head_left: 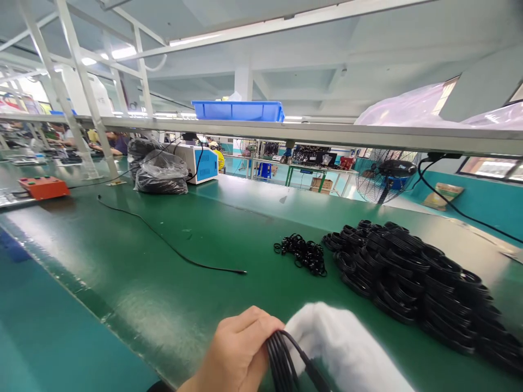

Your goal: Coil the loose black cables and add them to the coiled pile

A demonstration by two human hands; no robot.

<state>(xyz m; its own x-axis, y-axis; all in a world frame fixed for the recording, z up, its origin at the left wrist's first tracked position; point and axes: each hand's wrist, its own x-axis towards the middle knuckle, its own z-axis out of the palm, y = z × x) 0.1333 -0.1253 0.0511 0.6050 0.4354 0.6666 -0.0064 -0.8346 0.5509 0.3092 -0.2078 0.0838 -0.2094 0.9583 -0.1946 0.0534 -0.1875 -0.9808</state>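
Note:
Bare and curled, my left hand (241, 345) grips a coiled black cable (281, 362) at the lower middle of the head view. My right hand (339, 340), in a white glove and a little blurred, bends round the coil's other side; its fingertips are partly hidden behind the cable. One thicker cable end slants down below the glove. Beyond my hands, a single loose black cable (163, 239) stretches across the green tabletop. A small heap of black rings or ties (302, 253) lies ahead. To its right rises a big pile of coiled black cables (404, 272).
An orange box with buttons (44, 187) sits at the left. Black plastic bags (161, 171) stand beside a blue-and-white machine (204, 162). Overhead, a shelf (318, 129) carries a blue bin (239, 111). A fan (384, 174) stands behind the table. People are at the far left.

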